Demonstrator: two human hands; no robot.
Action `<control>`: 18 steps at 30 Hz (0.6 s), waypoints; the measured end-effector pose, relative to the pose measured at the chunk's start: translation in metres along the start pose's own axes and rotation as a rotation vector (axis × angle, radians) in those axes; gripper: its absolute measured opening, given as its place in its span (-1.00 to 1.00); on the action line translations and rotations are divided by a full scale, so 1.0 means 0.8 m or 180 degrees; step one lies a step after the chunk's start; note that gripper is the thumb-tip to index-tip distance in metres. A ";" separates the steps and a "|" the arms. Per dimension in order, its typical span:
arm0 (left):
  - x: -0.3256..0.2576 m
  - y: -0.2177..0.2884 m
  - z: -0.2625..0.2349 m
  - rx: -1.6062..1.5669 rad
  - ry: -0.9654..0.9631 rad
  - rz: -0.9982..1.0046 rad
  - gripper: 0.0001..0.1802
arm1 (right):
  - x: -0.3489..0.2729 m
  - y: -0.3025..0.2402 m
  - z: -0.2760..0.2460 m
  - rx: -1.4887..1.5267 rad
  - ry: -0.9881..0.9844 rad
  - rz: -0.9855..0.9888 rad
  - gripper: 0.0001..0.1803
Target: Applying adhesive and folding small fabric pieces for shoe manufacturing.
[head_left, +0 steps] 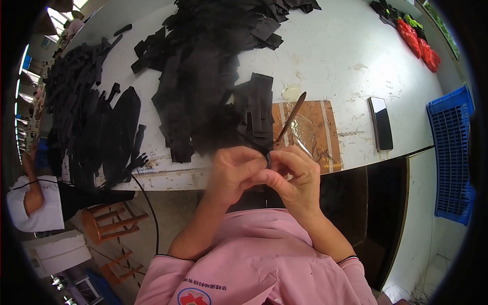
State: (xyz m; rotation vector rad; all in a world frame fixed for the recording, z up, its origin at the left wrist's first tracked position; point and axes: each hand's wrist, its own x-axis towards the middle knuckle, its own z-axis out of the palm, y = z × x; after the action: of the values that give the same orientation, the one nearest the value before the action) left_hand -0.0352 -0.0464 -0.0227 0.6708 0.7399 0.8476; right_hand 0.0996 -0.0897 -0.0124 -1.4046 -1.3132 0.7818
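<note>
At the front edge of the table, my left hand (235, 170) and my right hand (296, 175) meet, fingertips pinched together. Between them is a small piece of black fabric (268, 159), mostly covered by the fingers. Just beyond lies a stack of black fabric strips (258, 109), which joins a large heap of black pieces (198, 76). To its right is a brown board (325, 127) with strips of clear tape across it. A slim brown tool (293, 116) with a tapering end rests on the board.
More black pieces (76, 107) are piled on the left of the white table (335, 61). A phone (380, 124) lies on the right. Beyond the right edge stands a blue plastic crate (451, 152). Red bags (417, 43) sit far right. Wooden stools (113, 223) and a person (38, 203) are at left.
</note>
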 end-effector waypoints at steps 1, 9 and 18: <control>-0.001 0.000 0.000 0.0155 -0.0047 -0.0006 -0.96 | -0.001 0.001 0.000 -0.0002 0.0000 0.0005 -0.63; -0.006 -0.039 0.011 0.3773 0.1254 0.2498 -0.90 | 0.000 0.009 0.014 -0.0561 0.0387 -0.0328 -0.90; 0.005 -0.023 0.006 -0.0298 0.0439 0.0272 -0.79 | 0.004 0.046 0.006 0.0401 0.0265 0.0356 -0.98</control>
State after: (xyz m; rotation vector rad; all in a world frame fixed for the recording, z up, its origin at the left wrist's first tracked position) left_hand -0.0217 -0.0531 -0.0353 0.5676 0.7944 1.0081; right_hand 0.1071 -0.0814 -0.0482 -1.4036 -1.1101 0.8564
